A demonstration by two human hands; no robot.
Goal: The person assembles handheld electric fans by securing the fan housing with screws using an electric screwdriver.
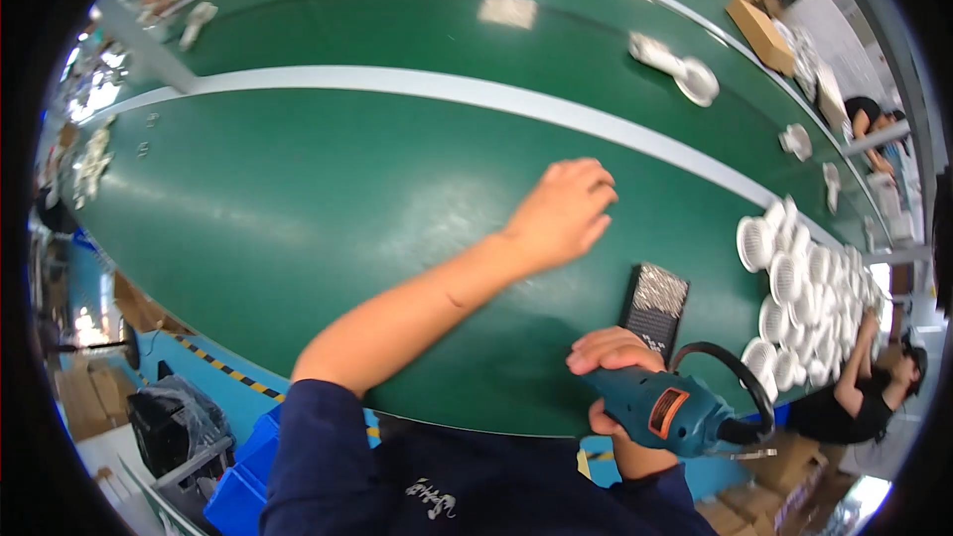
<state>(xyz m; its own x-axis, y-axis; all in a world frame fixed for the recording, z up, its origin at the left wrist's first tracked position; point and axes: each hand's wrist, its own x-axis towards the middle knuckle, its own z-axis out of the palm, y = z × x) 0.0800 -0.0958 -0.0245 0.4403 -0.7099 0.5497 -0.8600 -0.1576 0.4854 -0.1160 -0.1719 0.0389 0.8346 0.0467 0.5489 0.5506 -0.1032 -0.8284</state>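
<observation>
My right hand [615, 349] is wrapped round a teal electric screwdriver [657, 409] with an orange-edged label and a black cord loop, close to the table's near edge. Reaching over the middle of the green table, my left hand [566, 210] has its fingers loosely bent, with a gap between thumb and fingers. Nothing shows in it. A black box [655, 300] filled with small silvery screws or pins lies just beyond my right hand.
Many white ribbed round lamp-like housings [794, 288] are heaped at the right. Past a pale rail [417, 82] runs a green conveyor carrying a white part [677, 69]. A co-worker [854, 397] is at the right; blue bins [243, 486] are at lower left.
</observation>
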